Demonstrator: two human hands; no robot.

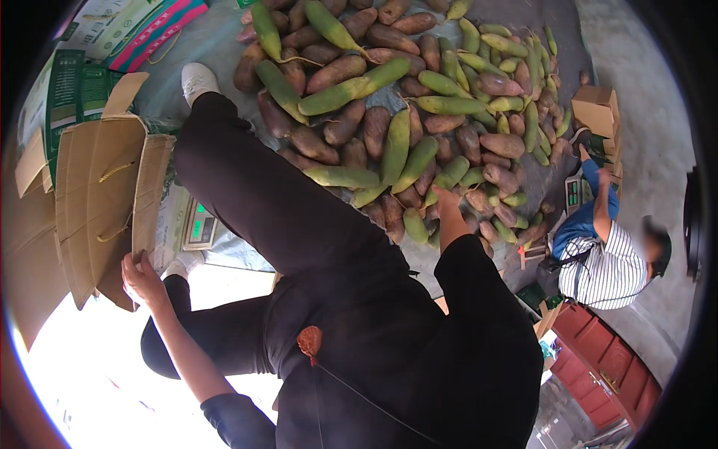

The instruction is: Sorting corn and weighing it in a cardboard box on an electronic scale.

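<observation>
My left hand [143, 283] grips the lower edge of an open cardboard box [93, 202], its fingers bent at the corner. The box has flaps folded out and yellow rope handles, and its inside is mostly hidden. Over on the right, my right hand [447, 197] reaches down to the near side of a big heap of roots. Its fingers close on the end of a green radish [452, 173]; their tips are partly hidden. Around it lie long green radishes [396, 146] and plump reddish-brown roots [376, 131].
Beside the box, a scale [200, 227] with a lit green display stands next to my leg. Printed cartons [75, 90] fill the upper left. At the right, a person in a striped shirt [609, 266] bends by another scale [573, 193] and cardboard boxes [596, 112].
</observation>
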